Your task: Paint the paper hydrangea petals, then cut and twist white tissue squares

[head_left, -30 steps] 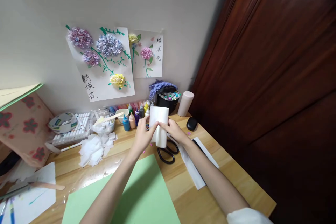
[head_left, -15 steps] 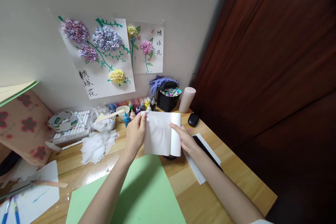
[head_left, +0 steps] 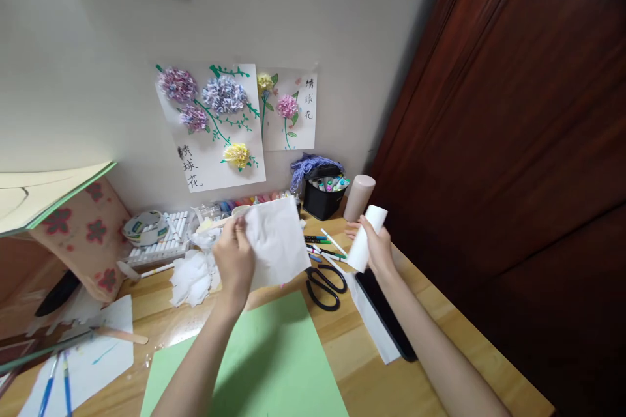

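Observation:
My left hand (head_left: 235,264) pinches the left edge of a loose white sheet of tissue paper (head_left: 278,241), which hangs above the desk. A white paper roll (head_left: 368,238) stands tilted in my right hand (head_left: 380,249), with the fingers wrapped round it. The sheet and the roll are apart. Beneath and between the hands lie black-handled scissors (head_left: 323,296) and several pens (head_left: 323,249). A large green paper sheet (head_left: 274,352) covers the desk below my left hand.
A black marker case (head_left: 320,201) and a pale pink cylinder (head_left: 359,198) stand against the wall. A black phone (head_left: 386,319) lies on white paper at right. Torn white paper pieces (head_left: 190,277) and a tray of white markers (head_left: 171,234) sit at left.
The sheet has come off the roll. My right hand has moved right with the roll, my left hand slightly left and down with the sheet, uncovering the scissors and pens. The view has tilted up.

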A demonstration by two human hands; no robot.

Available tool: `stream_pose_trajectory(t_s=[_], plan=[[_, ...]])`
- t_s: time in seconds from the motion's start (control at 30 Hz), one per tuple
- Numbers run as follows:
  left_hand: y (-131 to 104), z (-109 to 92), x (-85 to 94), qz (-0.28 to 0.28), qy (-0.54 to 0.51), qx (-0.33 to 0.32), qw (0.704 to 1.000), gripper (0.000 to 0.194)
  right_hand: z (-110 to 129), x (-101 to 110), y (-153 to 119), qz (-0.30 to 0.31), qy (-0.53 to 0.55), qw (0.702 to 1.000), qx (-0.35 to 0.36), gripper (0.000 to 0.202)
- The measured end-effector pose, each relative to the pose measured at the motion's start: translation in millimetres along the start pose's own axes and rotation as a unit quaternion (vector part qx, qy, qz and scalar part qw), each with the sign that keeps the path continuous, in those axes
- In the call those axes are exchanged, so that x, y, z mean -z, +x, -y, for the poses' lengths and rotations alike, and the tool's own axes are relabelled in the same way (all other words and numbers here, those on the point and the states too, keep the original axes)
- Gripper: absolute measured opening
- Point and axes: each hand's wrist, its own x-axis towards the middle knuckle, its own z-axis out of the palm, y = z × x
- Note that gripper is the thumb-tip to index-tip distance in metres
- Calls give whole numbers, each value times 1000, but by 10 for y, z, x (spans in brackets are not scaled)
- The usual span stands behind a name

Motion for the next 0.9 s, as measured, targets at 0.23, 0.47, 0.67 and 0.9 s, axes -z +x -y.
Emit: stream_pose_trajectory(t_s=[0.23, 0.47, 0.67, 0.9], plan=[[-128, 368, 422, 200, -68, 42, 977, 34, -244, -70, 454, 74, -332, 938, 72, 21], [-631, 1077, 583, 208, 22, 152, 966, 41, -286, -394, 287, 85, -444, 883, 125, 30], [-984, 1220, 710, 278, 141, 147, 939, 16, -722, -185, -288, 261, -384, 853, 238, 22], [-890, 1072, 717, 290, 88, 100, 948, 17, -1114, -175, -659, 209, -335, 875, 281, 12]])
